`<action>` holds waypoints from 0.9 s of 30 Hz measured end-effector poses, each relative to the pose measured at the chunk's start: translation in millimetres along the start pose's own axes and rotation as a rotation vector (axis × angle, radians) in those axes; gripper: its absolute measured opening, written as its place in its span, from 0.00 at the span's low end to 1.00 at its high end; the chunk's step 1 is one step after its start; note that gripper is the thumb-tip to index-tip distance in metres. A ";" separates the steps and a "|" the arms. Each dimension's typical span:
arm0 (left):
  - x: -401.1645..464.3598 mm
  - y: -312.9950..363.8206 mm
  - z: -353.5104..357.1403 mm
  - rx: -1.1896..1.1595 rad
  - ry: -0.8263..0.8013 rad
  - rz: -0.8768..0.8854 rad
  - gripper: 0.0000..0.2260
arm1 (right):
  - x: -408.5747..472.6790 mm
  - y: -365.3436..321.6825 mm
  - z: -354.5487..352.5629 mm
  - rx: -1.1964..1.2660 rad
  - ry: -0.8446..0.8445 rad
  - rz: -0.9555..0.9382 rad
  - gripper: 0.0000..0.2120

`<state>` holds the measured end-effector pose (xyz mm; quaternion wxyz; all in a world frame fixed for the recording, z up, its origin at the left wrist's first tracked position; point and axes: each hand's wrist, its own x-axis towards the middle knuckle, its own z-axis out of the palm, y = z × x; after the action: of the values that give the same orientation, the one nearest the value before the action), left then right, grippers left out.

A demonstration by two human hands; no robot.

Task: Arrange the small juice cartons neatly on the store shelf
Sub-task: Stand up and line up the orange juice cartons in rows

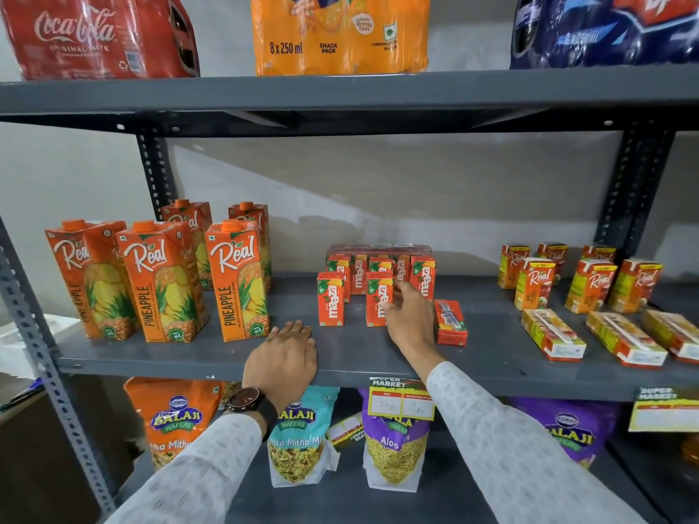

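Note:
Several small red Maaza cartons (331, 299) stand upright in the middle of the grey shelf (491, 357), in front of a shrink-wrapped pack (378, 250). My right hand (410, 319) touches the front upright Maaza carton (377, 301), fingers on its right side. One Maaza carton (450, 322) lies flat just right of that hand. My left hand (284, 353) rests flat on the shelf's front edge, holding nothing. Further right, small Real cartons (535, 283) stand upright, and three more Real cartons (553, 333) lie flat.
Tall Real pineapple cartons (238, 281) stand at the left of the shelf. Soda multipacks (340, 32) sit on the shelf above. Balaji snack bags (395, 444) and price tags (401, 399) fill the shelf below. Steel uprights (635, 183) frame the back corners.

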<state>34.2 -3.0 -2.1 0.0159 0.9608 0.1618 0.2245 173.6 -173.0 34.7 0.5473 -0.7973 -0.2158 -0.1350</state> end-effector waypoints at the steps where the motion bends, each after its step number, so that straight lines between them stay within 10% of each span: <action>1: -0.2 0.3 0.4 -0.004 0.004 0.000 0.30 | -2.0 -0.8 -4.2 0.002 0.000 -0.020 0.23; 6: 0.1 1.6 0.3 -0.017 0.012 0.000 0.27 | 13.7 -0.7 -79.0 -0.429 0.030 -0.379 0.27; 12: -0.6 3.4 -1.3 -0.040 0.015 -0.016 0.26 | 42.1 22.6 -144.6 -1.081 -0.656 -0.601 0.34; 18: 0.1 3.5 -3.9 -0.027 0.003 -0.014 0.24 | 53.2 19.4 -142.9 -0.899 -0.653 -0.622 0.22; 27: -1.4 5.2 -5.2 -0.027 -0.005 -0.010 0.26 | 55.4 -0.2 -119.9 -0.159 -0.041 -0.047 0.21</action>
<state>32.3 -8.6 2.6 0.0303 0.9603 0.1634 0.2241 224.2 -273.7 103.6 0.4744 -0.8356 -0.2340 -0.1480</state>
